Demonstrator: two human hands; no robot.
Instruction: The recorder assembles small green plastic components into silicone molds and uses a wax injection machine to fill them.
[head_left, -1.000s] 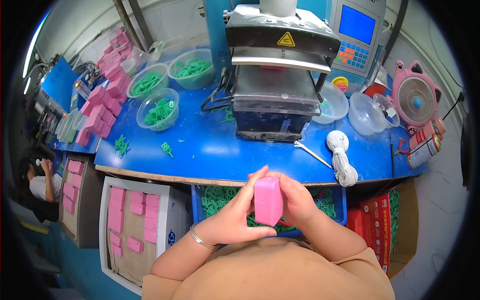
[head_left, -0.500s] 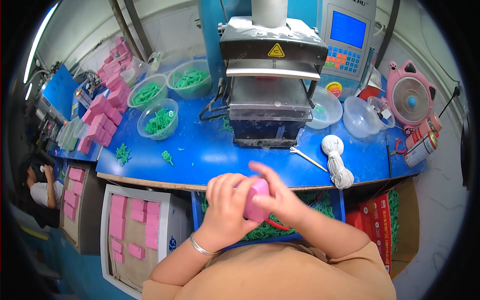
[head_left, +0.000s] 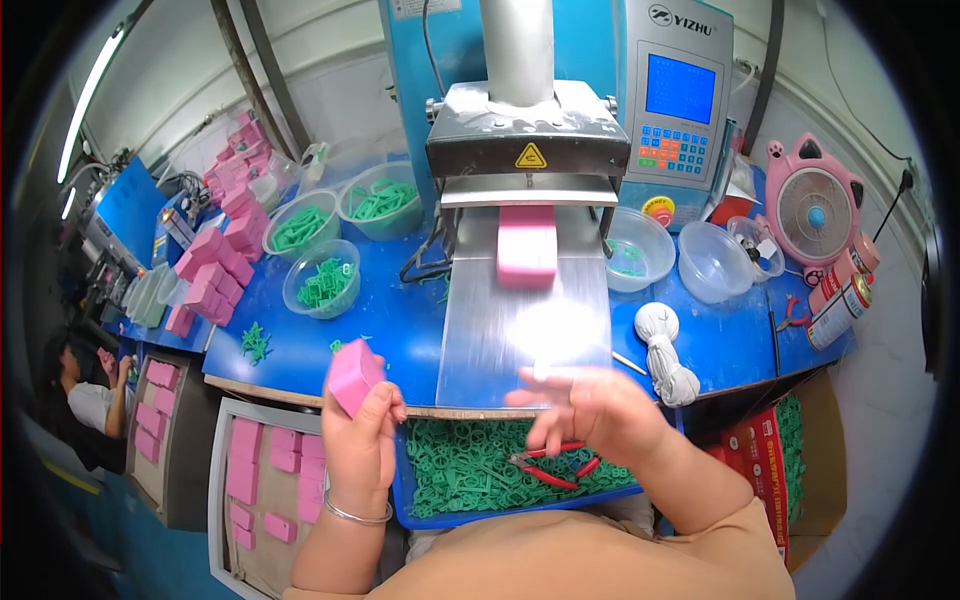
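Note:
A pink block is gripped in my left hand, held up over the table's front edge at the left. My right hand hangs free of objects, its fingers apart, beside the front edge of the press's shiny metal plate. That plate reaches out from under the press head, with another pink block lying on it. Below my hands, red-handled cutters rest on many green plastic pieces in a blue bin.
Clear bowls of green pieces stand left of the press; pink blocks are stacked beyond. At right are empty-looking bowls, a bundle of white cord, a pink fan and spray can. A tray of pink blocks sits lower left.
The press plate has come out toward me, bearing a pink block. My hands have parted: the left took its block leftward, and the right moved right and opened.

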